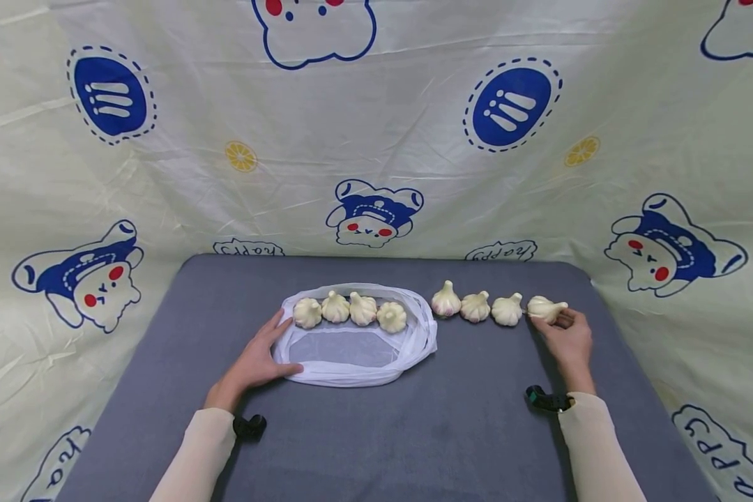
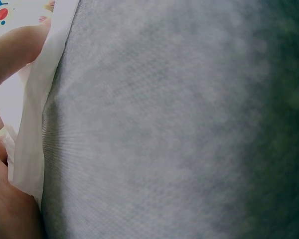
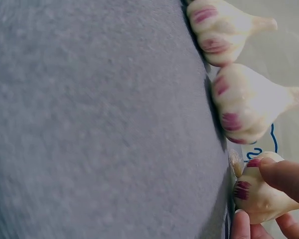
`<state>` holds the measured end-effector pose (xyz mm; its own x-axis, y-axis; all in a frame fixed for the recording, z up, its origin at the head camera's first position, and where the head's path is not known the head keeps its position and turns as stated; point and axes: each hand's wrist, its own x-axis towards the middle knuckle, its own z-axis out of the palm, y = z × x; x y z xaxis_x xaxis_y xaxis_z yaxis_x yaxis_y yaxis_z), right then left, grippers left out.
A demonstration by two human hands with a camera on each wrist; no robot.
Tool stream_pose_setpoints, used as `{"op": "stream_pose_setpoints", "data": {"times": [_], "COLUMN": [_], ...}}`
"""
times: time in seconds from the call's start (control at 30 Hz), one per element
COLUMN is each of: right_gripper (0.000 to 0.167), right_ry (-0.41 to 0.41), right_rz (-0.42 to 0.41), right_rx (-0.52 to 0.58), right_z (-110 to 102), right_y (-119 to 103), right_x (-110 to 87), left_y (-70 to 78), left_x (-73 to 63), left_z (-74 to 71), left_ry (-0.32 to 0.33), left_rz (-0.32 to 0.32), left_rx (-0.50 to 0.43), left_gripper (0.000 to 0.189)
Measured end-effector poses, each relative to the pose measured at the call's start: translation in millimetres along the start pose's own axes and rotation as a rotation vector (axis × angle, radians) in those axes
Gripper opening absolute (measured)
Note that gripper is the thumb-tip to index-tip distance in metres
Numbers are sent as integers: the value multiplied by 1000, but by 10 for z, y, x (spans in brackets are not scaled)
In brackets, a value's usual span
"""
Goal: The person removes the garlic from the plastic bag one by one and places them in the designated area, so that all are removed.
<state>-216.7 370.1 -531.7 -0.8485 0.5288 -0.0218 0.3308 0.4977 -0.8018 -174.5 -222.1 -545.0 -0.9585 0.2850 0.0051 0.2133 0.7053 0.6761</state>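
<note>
My left hand point(image 1: 255, 360) holds the left end of a white plastic bag point(image 1: 351, 374), thumb over its near rim and fingers along its far left side. The bag lies with its mouth spread wide, and several garlic bulbs point(image 1: 362, 309) sit in a row along its far inner side. In the left wrist view, the thumb point(image 2: 17, 50) lies at the bag's folded edge point(image 2: 32, 134). With thumb and fingertips, my right hand point(image 1: 569, 343) pinches a garlic bulb point(image 3: 263, 191) lying on its side, root tuft toward the left and stem to the right in the head view.
Three more garlic bulbs point(image 1: 475, 307) stand in a row between the bag and my right hand. A grey cloth point(image 1: 414, 439) covers the table. Behind it hangs a pale printed curtain point(image 1: 401, 125), which also shows on both sides.
</note>
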Motion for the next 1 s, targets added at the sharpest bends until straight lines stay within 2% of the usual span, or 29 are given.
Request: {"op": "stream_pose_setpoints", "data": {"times": [0.37,0.77,1.0], "right_gripper": [72,67,71], "right_ry": [-6,-46,-65], "right_rz": [-30,-86,-71], "right_rx": [-7,12,-33], "right_z": [28,-106,-176], "right_y": [-28,11,-69], "right_x": [-80,-179,-249], "left_y": [8,14,24], "left_x": [-9,-5,-8], "left_z": [5,13,1], "left_ry": [7,3,-11], "left_rz": [5,11,-9], "left_rx": [2,5,1], "left_gripper": [102,102,102]}}
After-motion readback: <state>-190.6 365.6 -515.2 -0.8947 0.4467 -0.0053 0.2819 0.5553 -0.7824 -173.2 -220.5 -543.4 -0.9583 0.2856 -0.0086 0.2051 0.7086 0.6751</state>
